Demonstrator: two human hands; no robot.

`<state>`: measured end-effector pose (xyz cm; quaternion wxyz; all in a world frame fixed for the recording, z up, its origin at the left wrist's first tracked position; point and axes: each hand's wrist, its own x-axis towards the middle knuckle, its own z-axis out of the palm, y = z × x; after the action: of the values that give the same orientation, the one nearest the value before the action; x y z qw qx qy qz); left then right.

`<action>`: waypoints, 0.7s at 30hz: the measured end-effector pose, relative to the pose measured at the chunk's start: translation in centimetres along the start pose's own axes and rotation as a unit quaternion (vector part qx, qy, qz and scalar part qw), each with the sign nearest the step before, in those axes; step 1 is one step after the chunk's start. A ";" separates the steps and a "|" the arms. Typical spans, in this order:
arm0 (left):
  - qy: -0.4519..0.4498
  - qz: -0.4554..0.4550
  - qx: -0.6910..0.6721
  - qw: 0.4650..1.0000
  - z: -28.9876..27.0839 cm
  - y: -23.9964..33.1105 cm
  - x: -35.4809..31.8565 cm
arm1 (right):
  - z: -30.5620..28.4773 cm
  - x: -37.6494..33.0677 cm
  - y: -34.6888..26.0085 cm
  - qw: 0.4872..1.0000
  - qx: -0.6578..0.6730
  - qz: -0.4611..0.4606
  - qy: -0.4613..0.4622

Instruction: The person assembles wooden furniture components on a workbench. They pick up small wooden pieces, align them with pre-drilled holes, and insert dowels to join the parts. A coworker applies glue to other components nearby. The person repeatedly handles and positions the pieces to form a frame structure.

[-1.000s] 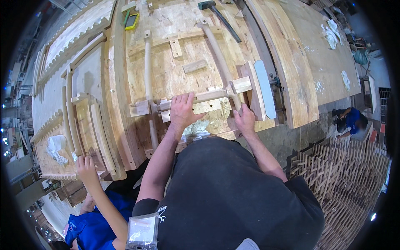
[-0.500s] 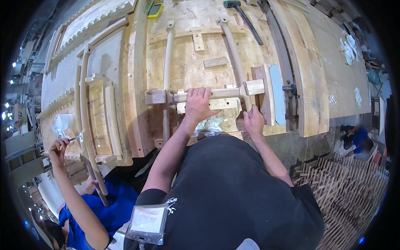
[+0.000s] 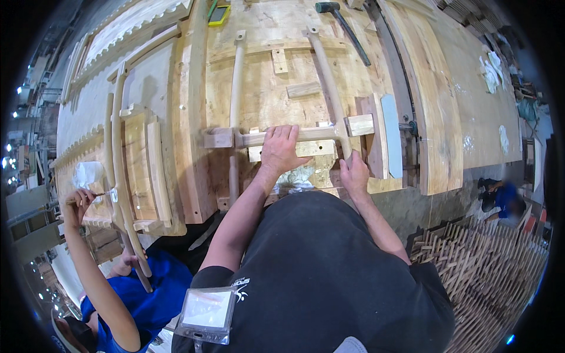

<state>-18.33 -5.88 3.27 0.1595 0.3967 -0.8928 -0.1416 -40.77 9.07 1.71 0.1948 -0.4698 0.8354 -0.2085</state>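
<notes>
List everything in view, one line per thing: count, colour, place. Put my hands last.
Workbench: one, pale wood, centre
Round wooden legs: two, pale brown, running up the workbench
Crossbar: one, pale wood, between the legs
End blocks: two, brownish and pale, outside the legs
Loose block: one, pale wood, above the crossbar
Mallet: one, dark, workbench top right
Yellow-edged device: one, workbench top left
Blue strip: one, light blue, workbench right edge
White container: one, left bench
Wooden sticks: many, brown, lower right
Co-workers: two, blue tops, lower left and far right
Badge holder: one, clear, lower centre
Rim clutter: too small to count
Left hand: one, bare, on the crossbar
Right hand: one, bare, at the right leg's lower end
</notes>
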 end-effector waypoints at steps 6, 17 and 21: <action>0.002 -0.013 -0.003 1.000 0.2 -0.1 -0.1 | 0.2 0.0 0.0 1.000 -0.004 0.010 -0.003; 0.000 -0.007 0.011 1.000 -0.4 0.1 0.0 | 0.5 0.0 0.3 1.000 -0.001 -0.001 -0.003; 0.011 0.000 0.000 1.000 -0.1 -0.1 -0.1 | 0.4 -0.1 -0.3 1.000 -0.010 0.005 0.001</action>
<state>-18.15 -5.88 3.33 0.1693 0.3981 -0.8911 -0.1367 -40.32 8.95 1.51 0.1901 -0.4673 0.8399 -0.2001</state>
